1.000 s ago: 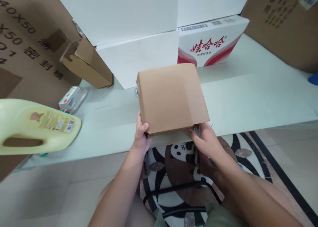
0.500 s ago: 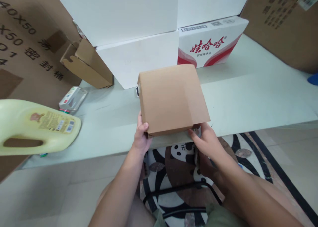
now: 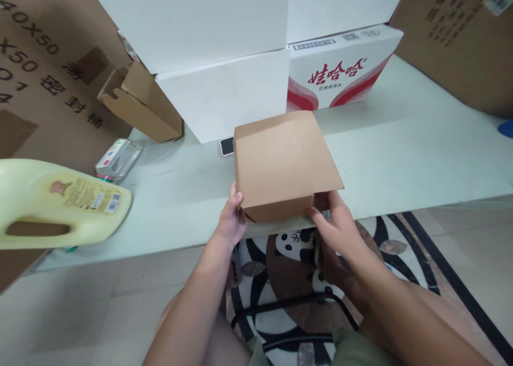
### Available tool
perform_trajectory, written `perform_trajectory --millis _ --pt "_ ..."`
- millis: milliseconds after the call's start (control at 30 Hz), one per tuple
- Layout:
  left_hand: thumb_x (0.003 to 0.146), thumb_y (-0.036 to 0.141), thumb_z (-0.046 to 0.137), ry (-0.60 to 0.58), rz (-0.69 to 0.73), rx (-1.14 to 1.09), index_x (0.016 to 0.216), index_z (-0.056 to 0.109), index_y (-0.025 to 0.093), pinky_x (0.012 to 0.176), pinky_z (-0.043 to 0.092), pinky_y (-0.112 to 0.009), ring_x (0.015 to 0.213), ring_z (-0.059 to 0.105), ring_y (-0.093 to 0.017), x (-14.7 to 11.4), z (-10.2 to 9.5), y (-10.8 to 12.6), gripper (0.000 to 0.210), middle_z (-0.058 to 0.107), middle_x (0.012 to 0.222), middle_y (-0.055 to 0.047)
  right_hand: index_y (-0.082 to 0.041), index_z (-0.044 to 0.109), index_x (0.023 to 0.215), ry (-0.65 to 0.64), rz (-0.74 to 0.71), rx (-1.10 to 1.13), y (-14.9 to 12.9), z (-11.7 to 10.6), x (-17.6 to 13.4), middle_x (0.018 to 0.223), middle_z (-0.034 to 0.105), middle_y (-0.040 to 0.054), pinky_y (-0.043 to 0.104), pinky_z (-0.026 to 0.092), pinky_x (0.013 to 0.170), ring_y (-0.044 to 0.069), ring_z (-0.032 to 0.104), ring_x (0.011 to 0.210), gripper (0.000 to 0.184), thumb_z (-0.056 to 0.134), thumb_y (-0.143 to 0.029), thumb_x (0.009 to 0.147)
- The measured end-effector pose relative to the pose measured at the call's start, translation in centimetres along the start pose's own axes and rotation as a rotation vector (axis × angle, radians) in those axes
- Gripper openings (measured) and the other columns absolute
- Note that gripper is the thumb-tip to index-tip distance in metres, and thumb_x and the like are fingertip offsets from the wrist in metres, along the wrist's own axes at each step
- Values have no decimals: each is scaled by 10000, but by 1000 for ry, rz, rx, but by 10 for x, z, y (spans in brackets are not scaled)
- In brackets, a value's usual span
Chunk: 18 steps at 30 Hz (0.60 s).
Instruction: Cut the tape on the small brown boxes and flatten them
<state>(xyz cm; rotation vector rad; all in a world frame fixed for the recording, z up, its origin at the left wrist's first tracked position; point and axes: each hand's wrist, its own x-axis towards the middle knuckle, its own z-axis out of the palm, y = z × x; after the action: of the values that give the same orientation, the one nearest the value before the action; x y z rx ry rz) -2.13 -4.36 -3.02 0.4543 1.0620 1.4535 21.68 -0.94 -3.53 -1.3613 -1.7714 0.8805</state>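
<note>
A brown cardboard box (image 3: 280,160) is held between my two hands at the front edge of the table. My left hand (image 3: 232,216) grips its near left corner, the thumb on the side and the other fingers mostly hidden behind. At the near right corner, my right hand (image 3: 334,219) is closed on the box, thumb on the front wall and fingers partly inside the gap under the overhanging top flap. What the box contains is hidden. Just past its left side lies a small device with a dark screen (image 3: 227,146), partly covered by the box.
White cartons (image 3: 224,96) stand stacked behind, one with red lettering (image 3: 336,77). On the left are a yellow jug (image 3: 80,205), a clear bottle (image 3: 120,160) lying down, an open brown carton (image 3: 140,101) and a large printed box (image 3: 44,77). Another large box (image 3: 465,51) is at right.
The box has shifted slightly right and tilted, so more of its front wall and the gap under the flap show. More of the dark-screened device is uncovered.
</note>
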Motion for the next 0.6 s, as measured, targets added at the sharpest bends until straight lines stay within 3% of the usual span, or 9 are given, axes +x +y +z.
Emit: perform_trajectory --millis 200,467,600 --pt "663 517 818 -29 -5 4 1271 579 278 416 406 -248 598 607 -154 1 1 0 696 697 877 6 -211 525 1150 -2 17 35 1 0 -1 1077 670 142 551 489 886 338 627 1013 373 560 -367 812" --pt "698 527 787 -46 -4 31 1249 581 279 441 405 -255 654 637 -178 1 0 0 639 695 874 1 -209 541 1146 -6 3 39 2 -1 -1 1085 675 143 549 489 895 338 627 1027 361 554 -359 818" --pt "651 547 814 -12 6 30 1236 595 268 532 461 -264 782 661 -197 2 1 -1 685 703 934 -6 -211 543 1133 -5 3 30 2 0 -1 1069 673 140 548 492 892 335 624 1018 346 553 -355 819"
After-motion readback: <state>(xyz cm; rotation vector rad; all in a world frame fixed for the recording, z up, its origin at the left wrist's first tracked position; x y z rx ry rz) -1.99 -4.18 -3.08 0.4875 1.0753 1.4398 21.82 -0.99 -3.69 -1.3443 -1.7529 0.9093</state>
